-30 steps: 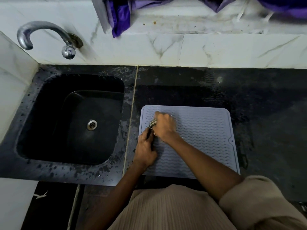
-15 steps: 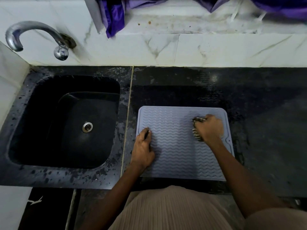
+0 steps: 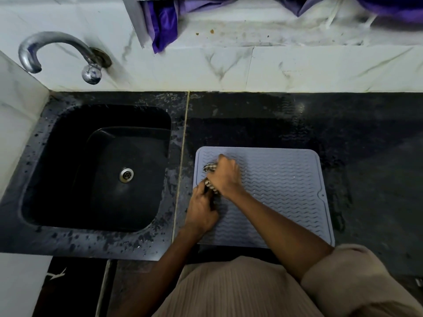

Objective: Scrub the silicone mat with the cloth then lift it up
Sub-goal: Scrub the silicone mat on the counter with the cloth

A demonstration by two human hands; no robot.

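R hand (image 3: 225, 177) + cloth (image 3: 209, 167) back at ridged grey mat (image 3: 274, 191) left edge

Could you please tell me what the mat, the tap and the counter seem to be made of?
Mat: likely silicone, matte grey-blue, moulded wavy ridges. Tap: metal, dull chrome finish with highlights. Counter: probably polished dark stone, speckled, glossy where wet.

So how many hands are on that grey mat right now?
2. The right hand presses the cloth on the mat's far-left part; the left hand rests on its left edge, just nearer the person.
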